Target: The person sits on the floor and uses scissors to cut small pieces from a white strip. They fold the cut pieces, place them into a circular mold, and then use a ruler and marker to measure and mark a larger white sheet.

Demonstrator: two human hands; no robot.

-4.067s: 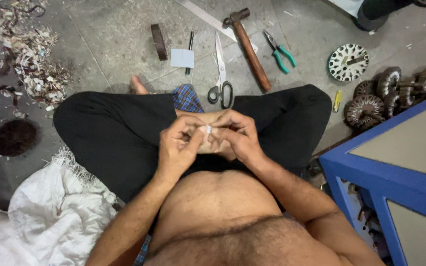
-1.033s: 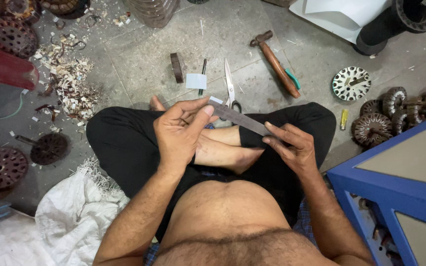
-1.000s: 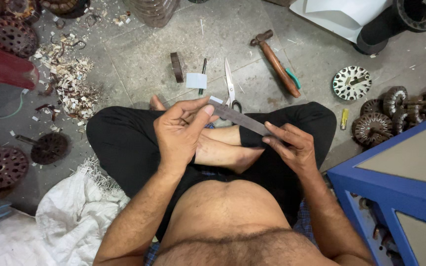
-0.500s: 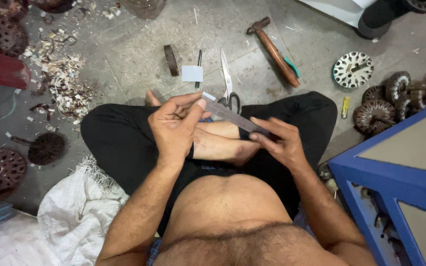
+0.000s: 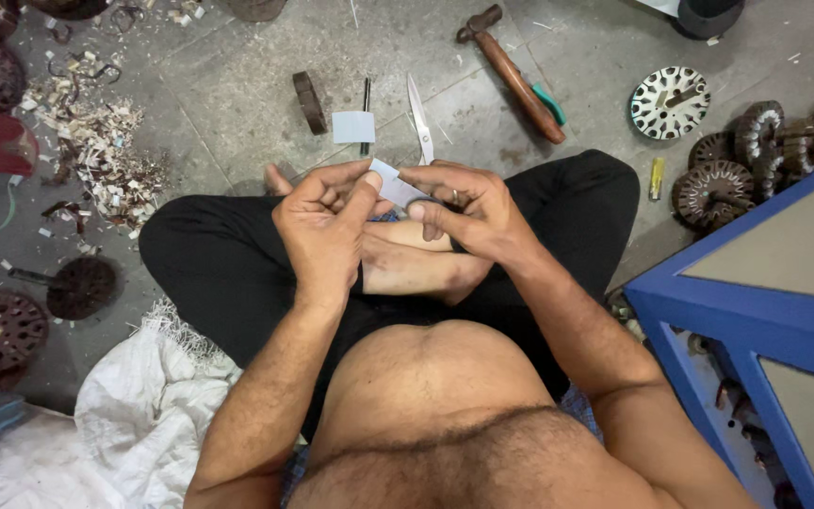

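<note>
Head view shows left hand (image 5: 322, 236) and right hand (image 5: 468, 212) together, pinching a small pale grey paper strip (image 5: 396, 186) taut, just below the steel scissors (image 5: 420, 118).

Floor (image 5: 237, 85): hammer (image 5: 511, 71), scissors (image 5: 419, 118)

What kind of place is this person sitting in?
Probably a small floor workshop for repairing electric motors. Round slotted motor cores are stacked at the right, a hammer and scissors lie on the concrete, and both hands hold a grey paper strip.
</note>
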